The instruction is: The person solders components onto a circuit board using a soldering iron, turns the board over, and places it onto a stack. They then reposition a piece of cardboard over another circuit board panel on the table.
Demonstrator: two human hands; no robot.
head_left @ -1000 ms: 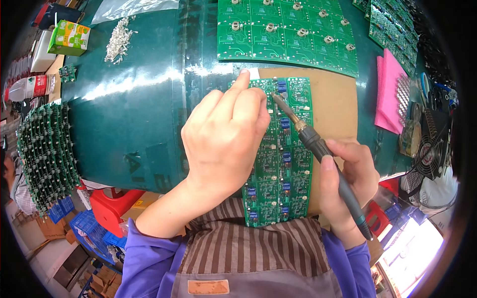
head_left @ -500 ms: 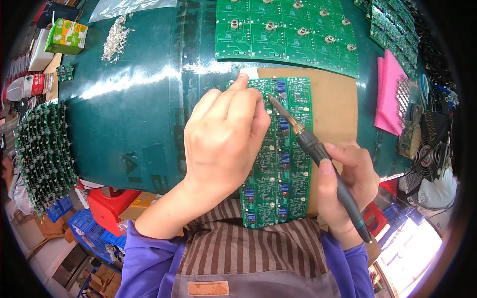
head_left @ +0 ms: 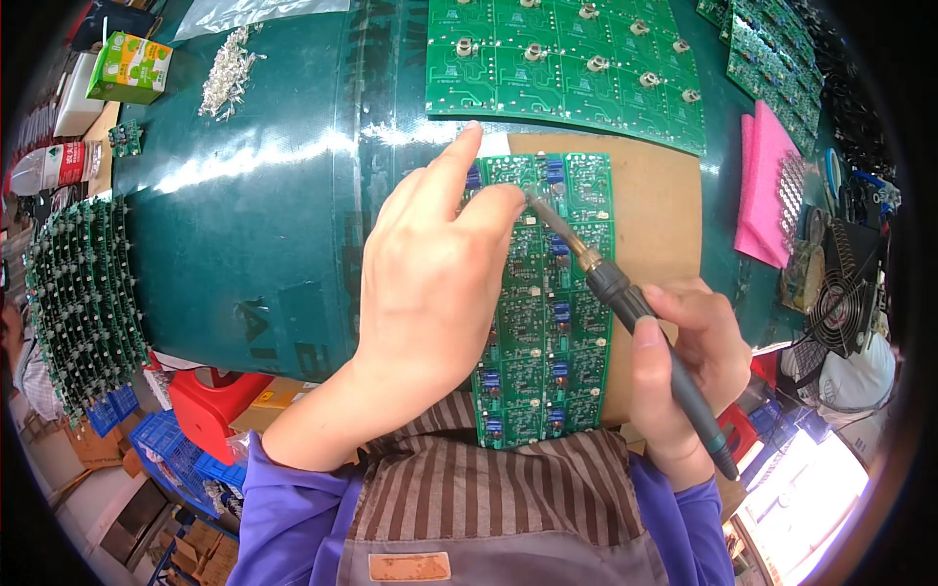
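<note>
My right hand (head_left: 689, 366) grips a soldering iron (head_left: 625, 298) with a dark handle. Its metal tip points up and left, meeting the upper part of a green circuit board (head_left: 576, 337) that carries blue parts. My left hand (head_left: 430, 259) lies over that board's left side, back upward. One finger stretches toward the far edge; another bends so its tip sits right beside the iron's tip. The remaining fingers are curled beneath the hand, and whatever they hold is hidden.
Brown cardboard (head_left: 657, 225) lies under the board. Beyond it sits a larger green board panel (head_left: 567, 68). A pile of small silvery parts (head_left: 230, 78), a drink carton (head_left: 132, 66), pink foam (head_left: 760, 186) and stacked boards (head_left: 83, 303) surround the green mat (head_left: 244, 234).
The fingers of my left hand have spread: one reaches farther out, and another has shifted closer to the iron's tip. The iron has barely moved.
</note>
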